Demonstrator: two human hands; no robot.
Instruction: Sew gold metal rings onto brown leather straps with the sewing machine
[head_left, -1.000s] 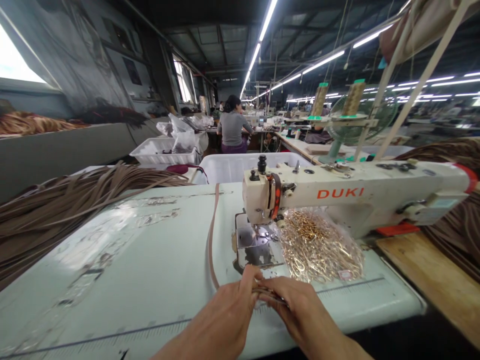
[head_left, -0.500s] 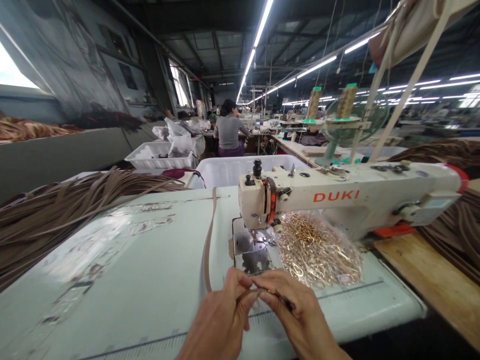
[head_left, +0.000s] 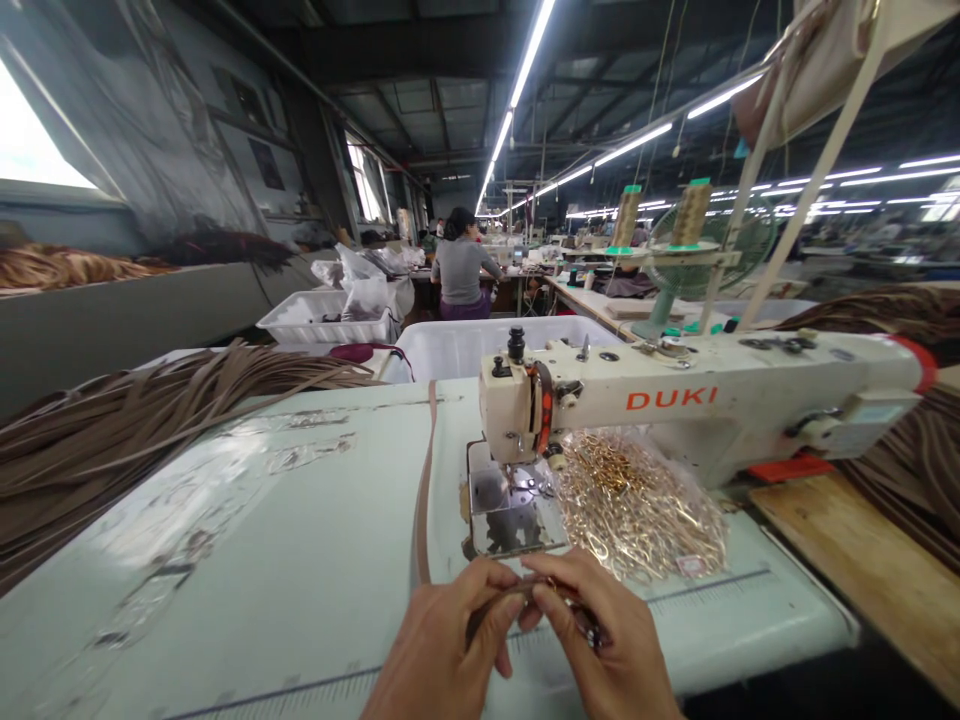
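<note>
Close to the table's front edge, my left hand [head_left: 450, 640] and my right hand [head_left: 604, 635] meet, fingertips together, both pinching a narrow brown strap [head_left: 424, 490]. A length of this strap appears to run from behind my left hand up the table to its far edge. Under the fingers of my right hand, a small shiny metal piece [head_left: 591, 628] shows partly; its exact kind is hidden. Just beyond my fingers is the needle plate [head_left: 517, 525] of a white sewing machine [head_left: 600, 395]. Beside it lies a clear bag of gold-coloured metal hooks [head_left: 637, 505].
A pile of brown straps [head_left: 172, 410] covers the table's left side. White plastic bins [head_left: 510, 335] stand behind the table. Thread cones [head_left: 688, 215] and a fan [head_left: 709, 250] rise at the right. A person [head_left: 461, 265] sits further back, facing away.
My hands have shifted slightly, and the bend of strap between my fingertips shows more. The metal piece in my right hand is more visible. The camera view has moved a little.
</note>
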